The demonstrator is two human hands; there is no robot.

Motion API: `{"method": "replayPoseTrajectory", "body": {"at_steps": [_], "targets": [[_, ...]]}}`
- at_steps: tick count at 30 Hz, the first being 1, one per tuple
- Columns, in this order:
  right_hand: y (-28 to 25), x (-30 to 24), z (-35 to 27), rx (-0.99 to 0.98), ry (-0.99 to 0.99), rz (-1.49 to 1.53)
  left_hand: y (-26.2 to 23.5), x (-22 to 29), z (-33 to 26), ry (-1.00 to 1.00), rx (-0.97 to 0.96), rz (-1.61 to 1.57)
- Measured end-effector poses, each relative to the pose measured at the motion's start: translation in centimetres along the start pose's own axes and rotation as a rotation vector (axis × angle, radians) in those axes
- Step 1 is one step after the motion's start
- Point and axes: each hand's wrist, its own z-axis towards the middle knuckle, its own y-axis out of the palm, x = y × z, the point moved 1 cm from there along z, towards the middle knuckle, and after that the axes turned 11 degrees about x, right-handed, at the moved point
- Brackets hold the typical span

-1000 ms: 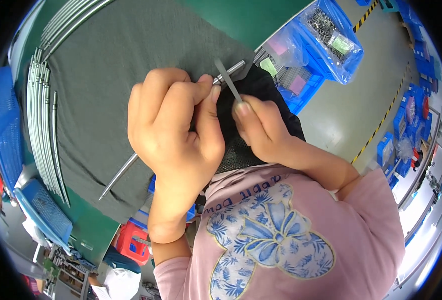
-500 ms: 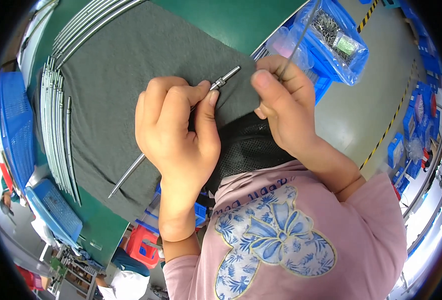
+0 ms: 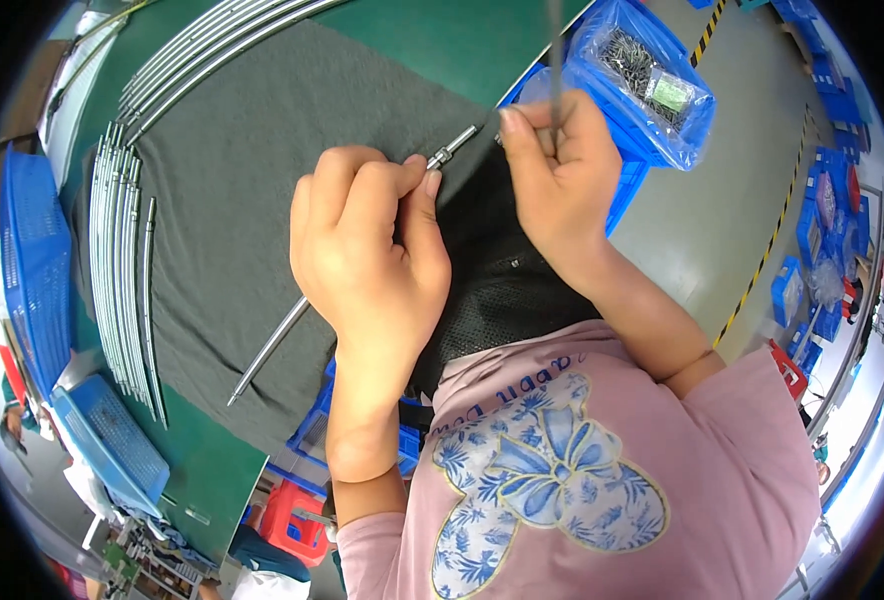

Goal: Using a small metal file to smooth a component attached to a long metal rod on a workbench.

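Note:
My left hand (image 3: 372, 240) is closed around a slim metal rod (image 3: 270, 350), which slants across the grey cloth. Its collared upper end (image 3: 446, 155) sticks out past the thumb and forefinger. To the right, my right hand (image 3: 567, 165) is closed, pinching a thin dark stick-like tool (image 3: 556, 60) that points upward and is smeared by motion. A tiny shiny bit shows by its fingertips, close to the rod's tip; what it is I cannot make out.
The grey cloth (image 3: 232, 200) covers part of a green table. Several metal rods (image 3: 117, 270) lie at the left, more (image 3: 197, 55) at the far edge. Blue baskets (image 3: 37, 260) stand beyond. A lined blue bin (image 3: 697, 130) of small metal parts sits at the far right.
My right hand has risen slightly, and its thin tool has swung from slanting right to nearly upright. My left hand still holds the rod, shifted slightly right in view.

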Motion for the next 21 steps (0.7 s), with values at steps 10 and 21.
{"method": "replayPoseTrajectory", "body": {"at_steps": [10,21], "targets": [[-0.8,-1.5,1.1,-0.32,0.139,0.246,-0.4,0.1,0.3,-0.047,-0.046,-0.007],[-0.4,-1.3,1.4,-0.442,0.241,0.331,-1.3,0.3,1.0,-0.087,-0.147,-0.051]]}}
